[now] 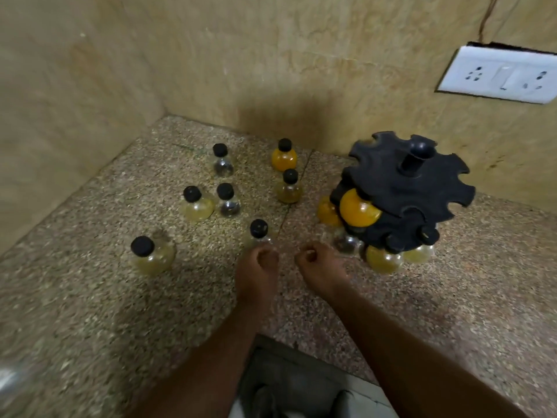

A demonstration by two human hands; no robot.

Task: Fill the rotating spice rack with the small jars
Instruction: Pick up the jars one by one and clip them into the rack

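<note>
Seven small jars (290, 188) with black caps are seen standing upright and loose on the speckled stone counter (90, 297), all to the left of the rotating spice rack (404, 182). The black two-tier rack is set close to the back wall (301, 55). Five more jars are seen at its near side beneath the notched discs, among them an orange jar (360, 208) and a yellow jar (382, 260). The left hand (257, 268) is lowered to the counter with its fingers curled, right at the base of the clear jar (259, 233) nearest the person. Whether that jar is pinched cannot be told through the blur. The right hand (319, 267) is held just beside the left, fingers curled in toward the palm with nothing seen in them, near the rack's foot. A white socket plate (500, 75) is fixed to the wall at the right.
</note>
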